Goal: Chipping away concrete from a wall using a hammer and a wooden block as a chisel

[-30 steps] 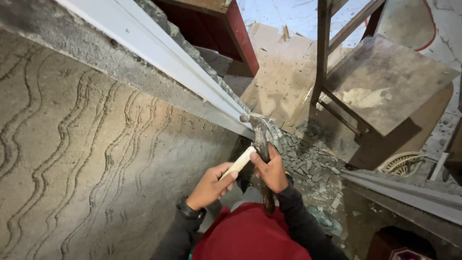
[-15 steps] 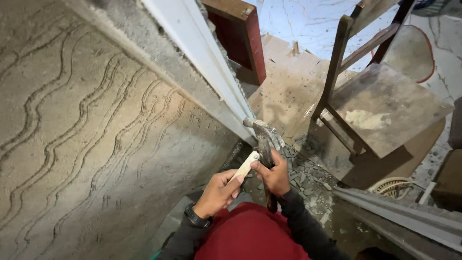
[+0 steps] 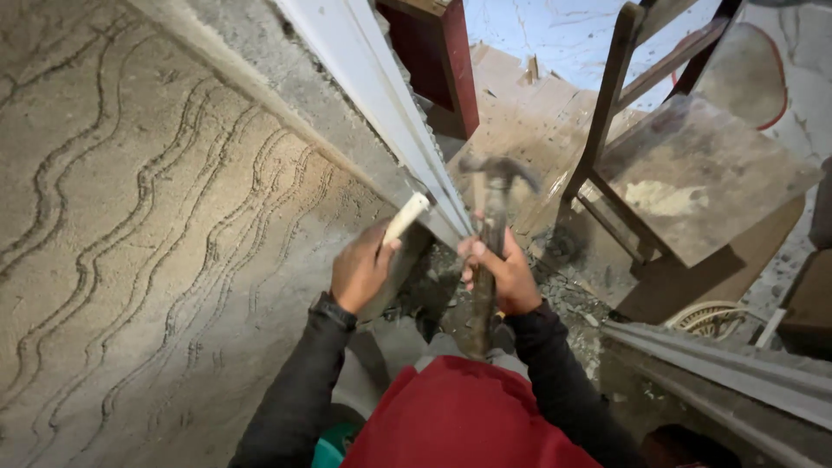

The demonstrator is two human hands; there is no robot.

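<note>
The head of the grey steel claw hammer (image 3: pixel 498 173) was smeared by motion blur, so its exact outline could not be read; its dark handle ran down toward the red garment (image 3: pixel 459 416) and its lower end was hidden there. The right hand (image 3: pixel 501 276) was clamped around the handle at mid-length, fingers fully wrapped. The left hand (image 3: pixel 362 270) was closed around the pale, cream-coloured chisel-like tool (image 3: pixel 400 224); only the tool's upper end showed above the fingers, and its working tip was concealed behind the hand. The two hands were apart, with the lower end of the white frame strip (image 3: pixel 381 104) between them.

The tool's exposed end lay just beside the strip's left edge, against the rough grey cement band (image 3: pixel 286 78) bordering the tan plaster wall scored with wavy grooves (image 3: pixel 130 260). The hammer head stood just right of the strip, above the right hand.

Broken grey rubble (image 3: pixel 568 299) lay below the strip's foot, partly hidden by the right forearm. The dusty wooden chair (image 3: pixel 693 173) stood near on the right, its top cut off by the picture edge. A grey metal ledge (image 3: pixel 719 364) closed the lower right corner. Open room remained between the hammer and the chair's near leg.
</note>
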